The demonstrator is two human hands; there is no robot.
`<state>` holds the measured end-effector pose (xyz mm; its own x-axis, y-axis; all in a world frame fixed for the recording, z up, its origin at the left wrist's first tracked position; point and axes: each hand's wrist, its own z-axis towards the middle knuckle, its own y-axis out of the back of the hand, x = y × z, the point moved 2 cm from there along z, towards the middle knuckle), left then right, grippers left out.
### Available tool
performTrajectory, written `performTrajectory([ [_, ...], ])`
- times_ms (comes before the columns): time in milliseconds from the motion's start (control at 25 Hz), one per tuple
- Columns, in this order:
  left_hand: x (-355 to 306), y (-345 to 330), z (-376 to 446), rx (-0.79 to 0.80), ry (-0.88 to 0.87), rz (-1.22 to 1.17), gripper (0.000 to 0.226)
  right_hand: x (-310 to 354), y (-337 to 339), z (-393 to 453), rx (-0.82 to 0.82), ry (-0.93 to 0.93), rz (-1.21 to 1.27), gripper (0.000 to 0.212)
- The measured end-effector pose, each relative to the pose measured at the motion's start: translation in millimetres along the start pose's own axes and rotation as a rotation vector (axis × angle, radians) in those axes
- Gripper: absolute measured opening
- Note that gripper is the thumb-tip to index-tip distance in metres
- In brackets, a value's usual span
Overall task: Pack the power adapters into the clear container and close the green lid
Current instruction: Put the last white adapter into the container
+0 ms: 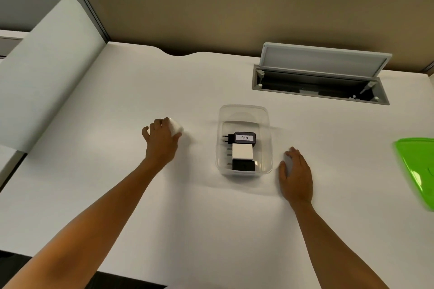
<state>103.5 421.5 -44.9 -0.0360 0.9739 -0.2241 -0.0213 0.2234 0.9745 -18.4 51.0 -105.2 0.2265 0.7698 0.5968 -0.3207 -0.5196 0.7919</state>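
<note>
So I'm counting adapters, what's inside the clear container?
Three adapters in the clear container: black one labelled 018, white one, black one. Anything beneath them is hidden.

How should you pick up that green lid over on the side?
Judging by its pose, the green lid lies flat on the desk, far right and partly out of view. It is thin and wide, so pinching its raised near-left rim looks best, thumb above and fingers slid underneath. The right hand is closest, so come from the left.
</note>
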Motion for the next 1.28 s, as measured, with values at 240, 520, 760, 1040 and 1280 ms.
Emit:
performTrajectory([
  [240,-107.8,29.7,9.0,-0.12,-0.477,-0.22,0.059,-2.8,1.3,-0.4,0.0,-0.008,0.017,0.041],
  [520,-175.1,-14.2,25.8,0.085,-0.625,-0.039,0.063,-3.9,-0.1,-0.9,0.019,-0.033,0.012,0.044],
  [760,-172.5,-37.8,28.5,0.164,-0.594,0.016,0.069,-4.9,-0.6,-0.6,0.014,-0.033,0.022,0.043],
  [1040,-173.1,-36.1,26.9,0.209,-0.565,-0.029,0.059,-4.3,-1.0,-0.6,0.025,-0.047,0.034,0.044],
  [1280,-173.5,-35.5,28.8,0.245,-0.565,-0.089,0.032,-5.7,-1.5,0.7,0.028,-0.046,0.027,0.045],
])
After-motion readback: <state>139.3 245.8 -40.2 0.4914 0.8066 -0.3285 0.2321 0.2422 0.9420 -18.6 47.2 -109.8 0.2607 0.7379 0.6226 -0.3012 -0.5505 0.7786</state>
